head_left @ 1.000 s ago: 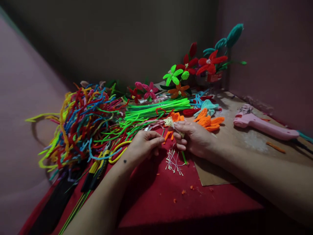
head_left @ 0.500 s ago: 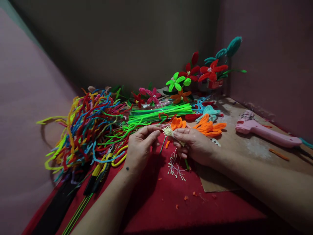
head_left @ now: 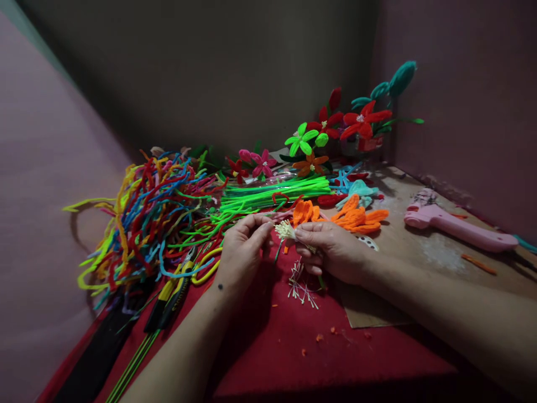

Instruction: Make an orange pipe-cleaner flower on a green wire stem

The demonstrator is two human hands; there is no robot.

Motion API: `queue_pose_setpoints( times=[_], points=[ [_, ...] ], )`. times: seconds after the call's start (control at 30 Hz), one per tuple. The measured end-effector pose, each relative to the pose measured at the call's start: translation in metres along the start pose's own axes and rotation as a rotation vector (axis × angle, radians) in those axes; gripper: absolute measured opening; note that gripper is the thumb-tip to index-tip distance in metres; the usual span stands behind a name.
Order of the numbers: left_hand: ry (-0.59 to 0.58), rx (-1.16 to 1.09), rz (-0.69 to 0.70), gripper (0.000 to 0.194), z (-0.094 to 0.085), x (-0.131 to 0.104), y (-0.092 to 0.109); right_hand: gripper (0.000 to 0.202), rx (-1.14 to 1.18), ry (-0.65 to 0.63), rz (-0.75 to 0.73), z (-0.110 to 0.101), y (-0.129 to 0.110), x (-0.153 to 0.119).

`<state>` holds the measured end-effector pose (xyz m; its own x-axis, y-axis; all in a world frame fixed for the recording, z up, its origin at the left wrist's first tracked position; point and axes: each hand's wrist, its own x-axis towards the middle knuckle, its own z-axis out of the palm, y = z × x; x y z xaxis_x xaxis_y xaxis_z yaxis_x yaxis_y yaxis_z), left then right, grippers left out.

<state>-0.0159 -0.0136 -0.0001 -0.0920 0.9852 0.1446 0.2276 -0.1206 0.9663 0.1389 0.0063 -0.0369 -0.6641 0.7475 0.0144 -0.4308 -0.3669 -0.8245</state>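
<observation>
A bunch of cream-tipped artificial flower stamens (head_left: pixel 285 229) is pinched between the thumb and fingers of my right hand (head_left: pixel 335 250), its heads pointing left. My left hand (head_left: pixel 243 246) is beside those heads, thumb and forefinger pressed together; whatever they may hold is too small to make out. Beneath the right hand, loose stamens (head_left: pixel 302 290) lie scattered on the red cloth (head_left: pixel 268 358). Just behind the hands sit curled orange pipe-cleaner petals (head_left: pixel 305 211), with more orange petals (head_left: pixel 361 219) to their right.
Tangled coloured pipe cleaners (head_left: pixel 142 218) heap up at left, near yellow-black pliers (head_left: pixel 170 296). Straight green pipe cleaners (head_left: pixel 277 190) lie behind. A pink glue gun (head_left: pixel 459 226) rests on the brown board (head_left: pixel 403 302) at right. Finished pipe-cleaner flowers (head_left: pixel 364 120) stand at the back.
The stamen bunch and my right hand have shifted slightly left and down. My left hand stays pinched beside the heads, with only a small movement.
</observation>
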Motion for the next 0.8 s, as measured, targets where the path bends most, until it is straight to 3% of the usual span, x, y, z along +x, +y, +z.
queue_pose_setpoints(
  times=[0.17,0.23,0.3,0.37,0.47,0.53,0.6,0.67,0.73,0.8],
  points=[
    [0.154,-0.057,0.053,0.011,-0.011,0.006,0.002,0.015,0.045,0.039,0.043,0.000,-0.002,-0.001],
    [0.158,-0.126,0.071,0.011,-0.021,0.010,0.005,0.014,0.090,0.091,0.029,-0.001,-0.005,-0.001],
    [0.023,-0.173,0.006,0.012,-0.030,0.012,0.009,0.013,0.140,0.167,-0.015,-0.003,-0.008,0.001],
    [-0.207,-0.110,-0.106,0.012,-0.033,0.011,0.011,0.012,0.174,0.226,-0.059,-0.006,-0.010,0.002],
    [-0.492,0.176,-0.205,0.015,-0.024,0.005,0.009,0.011,0.179,0.229,-0.075,-0.008,-0.011,0.004],
    [-0.579,0.379,-0.160,0.017,-0.014,0.001,0.005,0.011,0.166,0.214,-0.076,-0.007,-0.010,0.004],
    [-0.558,0.521,-0.016,0.016,-0.006,-0.001,0.000,0.012,0.152,0.217,-0.079,-0.007,-0.009,0.004],
    [-0.460,0.567,0.092,0.013,-0.002,-0.001,-0.002,0.015,0.147,0.227,-0.081,-0.006,-0.007,0.004],
    [-0.359,0.504,0.051,0.012,-0.001,-0.002,-0.001,0.017,0.130,0.225,-0.091,-0.005,-0.005,0.004],
    [-0.330,0.341,-0.096,0.015,0.001,-0.004,0.001,0.019,0.069,0.205,-0.124,-0.004,-0.004,0.004]
  ],
)
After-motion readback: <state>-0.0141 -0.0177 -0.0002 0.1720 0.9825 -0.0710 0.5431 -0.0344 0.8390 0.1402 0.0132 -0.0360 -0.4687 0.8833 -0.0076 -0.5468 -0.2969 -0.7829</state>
